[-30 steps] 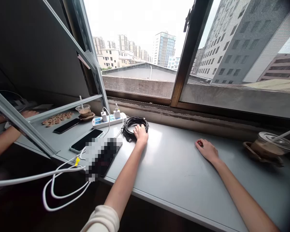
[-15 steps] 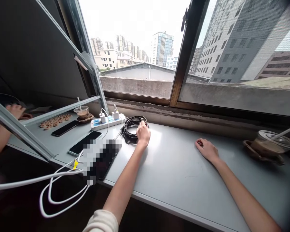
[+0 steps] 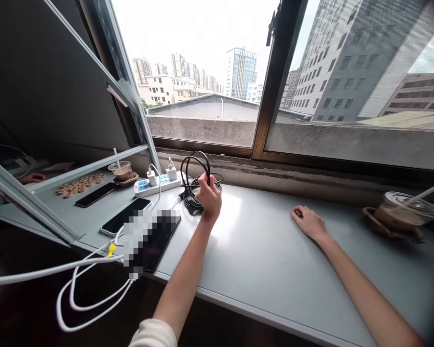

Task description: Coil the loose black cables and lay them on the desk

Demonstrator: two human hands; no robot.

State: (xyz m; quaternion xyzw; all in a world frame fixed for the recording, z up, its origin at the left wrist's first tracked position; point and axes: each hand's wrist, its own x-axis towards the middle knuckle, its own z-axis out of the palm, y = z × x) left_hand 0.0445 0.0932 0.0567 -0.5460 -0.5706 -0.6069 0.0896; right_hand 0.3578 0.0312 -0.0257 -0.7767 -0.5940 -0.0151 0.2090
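My left hand (image 3: 209, 195) is closed on a coiled black cable (image 3: 192, 169), lifting some loops upright while the other loops lie on the grey counter (image 3: 260, 250). My right hand (image 3: 308, 222) rests on the counter to the right, fingers loosely curled, holding nothing. A white power strip (image 3: 155, 183) with two chargers plugged in lies just left of the cable. Two phones (image 3: 125, 216) lie nearer me on the left, one of them blurred out.
An iced drink with a straw (image 3: 401, 212) stands on a saucer at the far right. White cables (image 3: 87, 270) hang off the counter's left front edge. A window frame (image 3: 267, 86) runs behind. The glass at the left reflects another cup (image 3: 120, 169), a phone and a person's arm.
My left hand went from resting on the flat cable coil to gripping it and raising part of the coil upright. My right hand stayed put.
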